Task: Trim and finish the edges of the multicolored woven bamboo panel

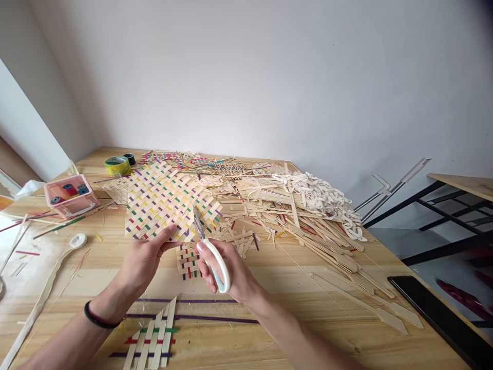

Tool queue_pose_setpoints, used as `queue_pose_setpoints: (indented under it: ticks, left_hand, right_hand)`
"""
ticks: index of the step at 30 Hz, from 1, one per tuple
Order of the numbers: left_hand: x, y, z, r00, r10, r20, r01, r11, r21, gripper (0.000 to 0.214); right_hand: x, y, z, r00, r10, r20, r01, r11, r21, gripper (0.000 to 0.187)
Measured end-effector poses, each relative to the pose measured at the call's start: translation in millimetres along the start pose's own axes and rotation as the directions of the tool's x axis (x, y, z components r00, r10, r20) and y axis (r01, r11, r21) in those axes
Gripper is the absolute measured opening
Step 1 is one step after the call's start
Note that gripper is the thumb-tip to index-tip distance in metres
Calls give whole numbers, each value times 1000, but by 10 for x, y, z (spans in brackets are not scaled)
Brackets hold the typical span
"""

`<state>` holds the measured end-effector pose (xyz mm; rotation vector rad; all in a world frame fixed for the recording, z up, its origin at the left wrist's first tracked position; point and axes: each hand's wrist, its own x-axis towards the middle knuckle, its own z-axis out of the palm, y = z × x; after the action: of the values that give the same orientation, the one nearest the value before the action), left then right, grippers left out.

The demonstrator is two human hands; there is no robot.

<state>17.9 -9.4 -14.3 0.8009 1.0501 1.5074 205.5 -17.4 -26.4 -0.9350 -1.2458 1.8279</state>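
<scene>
My left hand (143, 262) pinches the near edge of a large woven mat (165, 200) of pale strips with coloured flecks, thumb on top. My right hand (227, 272) grips white-handled scissors (210, 252), whose blades point away from me and lie against the mat's near edge. A smaller woven piece (188, 261) lies on the wooden table (292, 288) just under both hands. A black band circles my left wrist.
A heap of loose pale strips (285, 205) fills the middle and right. A pink box of thread spools (69, 195) and a tape roll (116, 165) sit at the left. A partly woven piece (152, 336) lies near me. A dark phone (439, 313) rests at the right edge.
</scene>
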Motion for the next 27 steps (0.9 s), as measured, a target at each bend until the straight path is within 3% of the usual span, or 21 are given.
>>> queue_pose_setpoints:
  ticks: [10,19,27]
  left_hand:
    - [1,-37,-19,1000,-2,-10,2,1000,-8,53]
    - [1,-16,-24,1000,27,10,-27,1000,-6,54]
    - [-45,-51,2,999,-12,36,13,1000,-7,58]
  right_hand:
    - [-4,-39,-19,997,-68,-34,66,996,-64,49]
    - [26,-6,-19,998,61,12,-63,984,168,53]
    - [21,1,21,999,39,6,-39,976,212,57]
